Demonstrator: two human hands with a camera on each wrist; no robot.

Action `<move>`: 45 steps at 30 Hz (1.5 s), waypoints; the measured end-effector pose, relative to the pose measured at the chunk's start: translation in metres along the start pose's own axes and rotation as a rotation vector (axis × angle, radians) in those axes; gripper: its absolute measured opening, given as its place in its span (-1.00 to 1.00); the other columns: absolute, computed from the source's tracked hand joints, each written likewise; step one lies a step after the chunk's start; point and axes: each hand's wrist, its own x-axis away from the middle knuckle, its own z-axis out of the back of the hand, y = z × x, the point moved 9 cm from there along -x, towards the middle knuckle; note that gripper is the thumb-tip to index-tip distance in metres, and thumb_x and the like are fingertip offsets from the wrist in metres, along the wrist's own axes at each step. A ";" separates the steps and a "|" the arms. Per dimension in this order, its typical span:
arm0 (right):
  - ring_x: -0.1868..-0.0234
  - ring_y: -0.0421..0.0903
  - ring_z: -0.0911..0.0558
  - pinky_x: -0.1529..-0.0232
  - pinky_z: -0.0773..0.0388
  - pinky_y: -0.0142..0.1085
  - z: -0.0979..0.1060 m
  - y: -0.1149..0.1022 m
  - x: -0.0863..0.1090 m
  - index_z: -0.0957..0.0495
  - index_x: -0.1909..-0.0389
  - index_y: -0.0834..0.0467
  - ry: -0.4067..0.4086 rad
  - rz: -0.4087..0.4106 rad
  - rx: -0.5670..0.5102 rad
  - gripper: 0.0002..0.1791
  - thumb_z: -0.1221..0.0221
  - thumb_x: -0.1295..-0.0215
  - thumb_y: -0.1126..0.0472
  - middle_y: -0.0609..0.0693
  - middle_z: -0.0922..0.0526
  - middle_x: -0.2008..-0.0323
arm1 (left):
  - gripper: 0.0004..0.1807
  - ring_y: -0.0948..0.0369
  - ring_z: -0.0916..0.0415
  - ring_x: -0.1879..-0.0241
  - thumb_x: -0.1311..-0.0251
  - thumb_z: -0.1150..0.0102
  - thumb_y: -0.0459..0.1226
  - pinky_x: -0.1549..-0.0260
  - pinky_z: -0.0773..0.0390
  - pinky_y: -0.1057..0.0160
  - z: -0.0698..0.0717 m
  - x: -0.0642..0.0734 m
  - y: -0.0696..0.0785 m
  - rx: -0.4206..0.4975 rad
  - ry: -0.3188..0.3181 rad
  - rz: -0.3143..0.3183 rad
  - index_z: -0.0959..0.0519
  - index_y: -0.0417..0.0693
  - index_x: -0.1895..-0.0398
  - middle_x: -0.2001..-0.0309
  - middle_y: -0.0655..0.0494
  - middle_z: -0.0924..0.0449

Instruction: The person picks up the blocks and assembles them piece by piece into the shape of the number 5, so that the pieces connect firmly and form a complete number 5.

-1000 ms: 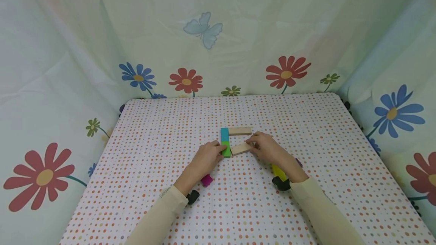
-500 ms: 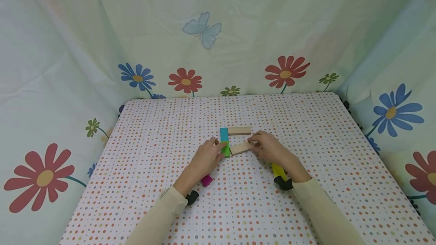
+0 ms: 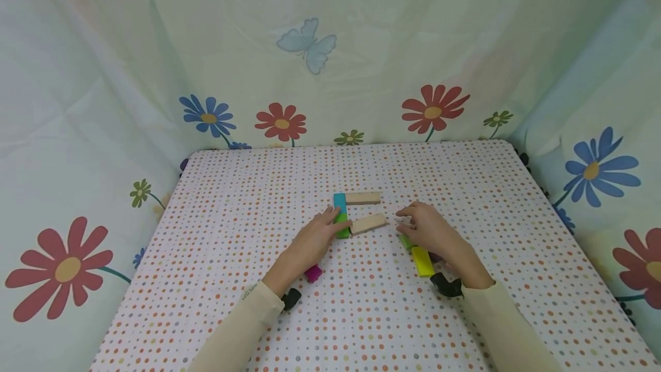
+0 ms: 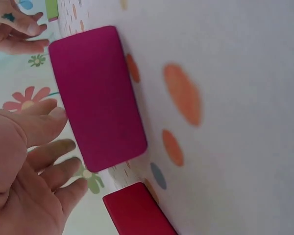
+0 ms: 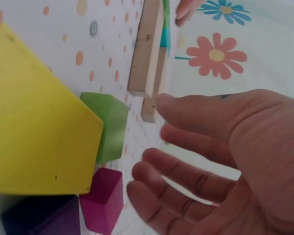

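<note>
My left hand [image 3: 312, 241] lies across the left side of a blue block [image 3: 339, 200] and a green block [image 3: 343, 233], which stand end to end. Its extended thumb reaches over the green one. Two plain wooden blocks extend to the right: the far wooden block [image 3: 363, 198] meets the blue one, and the near wooden block [image 3: 369, 223] slants beside the green one. My right hand [image 3: 435, 229] hovers apart from them, fingers loosely spread and holding nothing. Below it are a light green block [image 5: 106, 127], a yellow block [image 3: 423, 262] and a magenta block [image 5: 104, 200].
Under my left wrist lies another magenta block [image 3: 312, 273], with a red block [image 4: 137, 210] near it in the left wrist view. A dark purple block [image 5: 44, 215] sits beside the yellow one. A dotted cloth [image 3: 258, 182] covers the table; flowered curtains [image 3: 361, 33] surround it.
My right hand has let go of the near wooden block and moved right, uncovering the light green block. My left hand has slid its thumb further over the green block.
</note>
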 end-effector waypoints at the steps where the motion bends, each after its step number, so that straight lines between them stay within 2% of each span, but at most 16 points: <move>1: 0.24 -0.02 -0.65 0.30 -0.64 -0.22 0.000 0.001 0.002 -0.69 -0.15 0.36 -0.012 -0.008 -0.001 -0.64 -0.33 -0.43 0.25 0.31 -0.70 -0.05 | -0.52 -0.19 -0.17 -0.65 -0.57 -0.07 -0.39 -0.55 -0.32 -0.17 -0.001 0.000 0.000 0.000 -0.009 -0.006 -0.54 0.06 -0.47 -0.63 -0.22 -0.23; 4: 0.30 -0.08 -0.60 0.34 -0.58 -0.28 -0.001 0.003 0.007 -0.70 -0.12 0.36 -0.031 -0.027 0.003 -0.64 -0.36 -0.40 0.25 0.27 -0.73 0.01 | -0.51 -0.16 -0.14 -0.66 -0.58 -0.06 -0.38 -0.57 -0.30 -0.16 -0.004 0.000 0.000 -0.001 -0.043 -0.015 -0.53 0.10 -0.48 -0.66 -0.20 -0.19; 8: 0.24 -0.05 -0.62 0.26 -0.63 -0.23 -0.002 0.004 0.012 -0.71 -0.10 0.36 -0.045 -0.050 0.019 -0.62 -0.41 -0.36 0.23 0.22 -0.72 0.06 | -0.52 -0.13 -0.10 -0.68 -0.61 -0.02 -0.35 -0.59 -0.27 -0.14 -0.007 0.000 -0.002 0.002 -0.069 -0.009 -0.53 0.13 -0.49 -0.68 -0.16 -0.14; 14: 0.20 -0.04 -0.60 0.18 -0.64 -0.18 -0.006 0.009 0.018 -0.72 -0.09 0.33 -0.082 -0.104 0.012 -0.61 -0.45 -0.31 0.24 0.15 -0.69 0.11 | -0.53 -0.09 -0.12 -0.68 -0.63 0.00 -0.32 -0.54 -0.38 -0.09 -0.011 0.000 -0.004 0.013 -0.086 0.002 -0.52 0.16 -0.50 -0.70 -0.12 -0.10; 18: 0.18 -0.03 -0.60 0.16 -0.66 -0.16 -0.010 0.007 0.020 -0.72 -0.09 0.33 -0.109 -0.102 0.004 -0.61 -0.46 -0.30 0.23 0.14 -0.70 0.10 | -0.53 -0.07 -0.13 -0.68 -0.63 0.00 -0.32 -0.47 -0.48 -0.07 -0.011 0.000 -0.006 0.017 -0.099 0.022 -0.52 0.17 -0.50 -0.71 -0.11 -0.08; 22: 0.09 0.03 -0.68 0.06 -0.72 -0.05 -0.012 0.003 0.021 -0.73 -0.07 0.31 -0.117 -0.081 0.022 -0.61 -0.47 -0.29 0.21 0.17 -0.72 0.04 | -0.51 -0.07 -0.10 -0.68 -0.63 0.03 -0.33 -0.48 -0.46 -0.06 -0.011 0.000 -0.006 0.028 -0.111 0.037 -0.50 0.17 -0.51 -0.72 -0.10 -0.05; 26: 0.02 0.10 -0.70 -0.01 -0.73 0.01 -0.013 0.002 0.021 -0.75 -0.01 0.28 -0.113 -0.079 0.053 -0.65 -0.49 -0.27 0.20 0.17 -0.73 0.03 | -0.51 -0.07 -0.11 -0.68 -0.62 0.01 -0.35 -0.46 -0.48 -0.05 -0.011 0.000 -0.006 0.026 -0.109 0.035 -0.50 0.16 -0.51 -0.71 -0.11 -0.06; 31: 0.03 0.10 -0.70 0.03 -0.75 -0.03 -0.014 0.003 0.020 -0.76 0.04 0.29 -0.106 -0.096 0.059 -0.69 -0.49 -0.25 0.23 0.19 -0.73 0.04 | -0.51 -0.05 -0.12 -0.68 -0.61 -0.02 -0.35 -0.45 -0.50 -0.04 -0.011 0.000 -0.006 0.025 -0.104 0.031 -0.52 0.16 -0.50 -0.71 -0.11 -0.08; 41: -0.13 0.27 -0.69 -0.07 -0.75 0.05 -0.014 0.001 0.020 -0.76 0.01 0.34 -0.106 -0.127 0.046 -0.68 -0.47 -0.28 0.27 0.31 -0.70 -0.09 | -0.51 -0.06 -0.12 -0.68 -0.60 -0.05 -0.33 -0.46 -0.49 -0.04 -0.012 -0.001 -0.005 0.024 -0.100 0.026 -0.51 0.16 -0.51 -0.71 -0.12 -0.08; 45: -0.10 0.24 -0.70 -0.05 -0.75 0.03 -0.013 0.000 0.018 -0.75 -0.01 0.33 -0.103 -0.125 0.043 -0.67 -0.46 -0.29 0.25 0.29 -0.70 -0.09 | -0.50 -0.06 -0.11 -0.68 -0.60 -0.05 -0.34 -0.47 -0.48 -0.03 -0.013 -0.001 -0.005 0.031 -0.103 0.033 -0.51 0.16 -0.51 -0.71 -0.12 -0.06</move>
